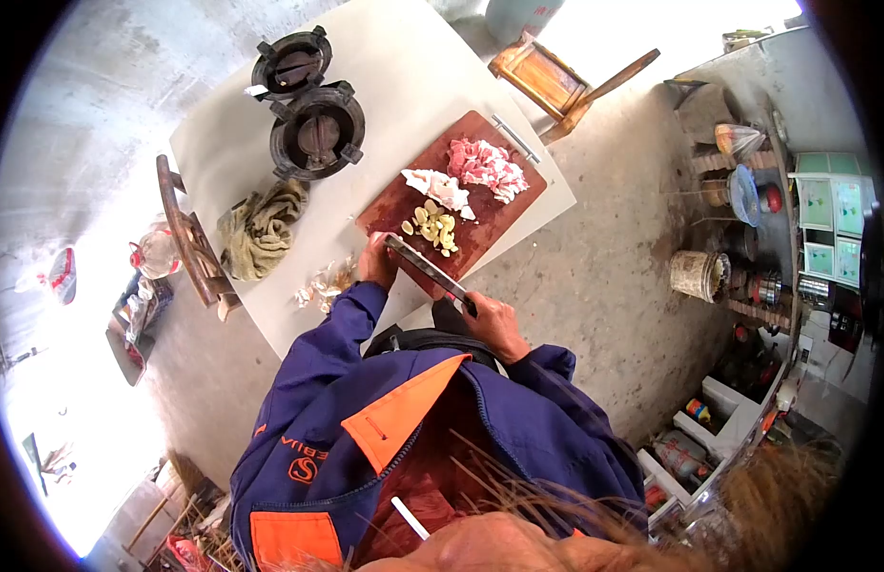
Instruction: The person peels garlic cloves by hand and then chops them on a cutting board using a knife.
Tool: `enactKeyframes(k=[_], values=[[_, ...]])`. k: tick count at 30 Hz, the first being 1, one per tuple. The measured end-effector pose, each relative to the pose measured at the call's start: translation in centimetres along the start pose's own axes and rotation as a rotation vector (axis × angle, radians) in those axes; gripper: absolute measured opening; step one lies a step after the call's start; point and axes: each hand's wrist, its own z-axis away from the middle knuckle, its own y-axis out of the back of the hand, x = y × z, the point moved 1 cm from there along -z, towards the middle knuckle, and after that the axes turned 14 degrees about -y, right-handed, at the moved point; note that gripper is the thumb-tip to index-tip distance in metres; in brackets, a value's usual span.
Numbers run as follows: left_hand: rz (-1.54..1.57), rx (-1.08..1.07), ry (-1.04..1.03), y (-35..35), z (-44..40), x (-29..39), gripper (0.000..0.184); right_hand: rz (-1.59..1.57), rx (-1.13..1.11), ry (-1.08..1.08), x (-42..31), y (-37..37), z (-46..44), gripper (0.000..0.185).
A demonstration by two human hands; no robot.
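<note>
My right hand (494, 326) is closed around the dark handle of a kitchen knife (428, 265). The blade is turned nearly edge-on, over the near edge of a reddish-brown cutting board (380, 208). At the blade's far end is my left hand (377, 262), its fingers closed against the metal and partly hidden. Sliced garlic (432, 227) lies on the board just beyond the knife. Behind it are a heap of pale, fatty meat slices (440, 189) and a heap of red meat slices (488, 170).
Garlic skins (326, 284) and a crumpled cloth (263, 229) lie on the white table (404, 76), left of the board. Two black stove pieces (318, 133) stand farther back. Wooden chairs (189, 234) flank the table. A bucket (698, 276) stands by the shelves at right.
</note>
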Motion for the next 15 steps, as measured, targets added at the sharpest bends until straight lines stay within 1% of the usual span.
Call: enactKeyframes(k=[1,3,4,5,6,7,8,9,11,12,13,15], values=[[-0.001,0.007,-0.005,0.0,-0.6,-0.3,0.017,-0.030,0.029,-0.001,0.0,0.2,0.3,0.020],[-0.041,0.110,-0.129,0.4,-1.8,-0.2,0.013,-0.059,0.065,0.000,0.1,0.4,0.7,0.020],[-0.039,0.137,-0.161,0.6,-2.1,0.0,0.009,-0.064,0.086,0.007,0.3,0.3,0.9,0.021],[-0.037,0.140,-0.167,0.9,-2.3,0.3,0.009,-0.068,0.107,0.013,0.6,0.2,1.0,0.023],[0.073,0.131,-0.063,1.4,-2.5,0.5,0.009,-0.068,0.112,0.013,1.0,0.2,1.0,0.023],[0.183,0.118,0.041,1.9,-2.7,0.8,0.010,-0.005,0.137,0.075,1.5,0.2,1.1,0.025],[0.243,0.095,0.027,2.4,-2.9,0.9,0.013,0.056,0.161,0.133,2.0,0.3,1.3,0.026],[0.243,0.088,0.023,2.9,-3.0,0.8,0.013,0.052,0.165,0.127,2.3,0.7,1.5,0.026],[0.565,-0.186,0.018,3.7,-3.2,0.8,0.013,0.250,0.181,0.203,2.4,2.2,1.3,0.025],[0.550,-0.306,-0.005,5.0,-3.6,1.7,0.016,0.294,0.210,0.255,2.6,2.6,1.2,0.022],[0.548,-0.308,-0.003,5.6,-3.5,1.9,0.016,0.290,0.209,0.254,2.7,2.8,1.1,0.022],[0.477,-0.414,-0.042,6.5,-3.4,2.3,0.018,0.369,0.148,0.358,2.4,3.3,0.7,0.022]])
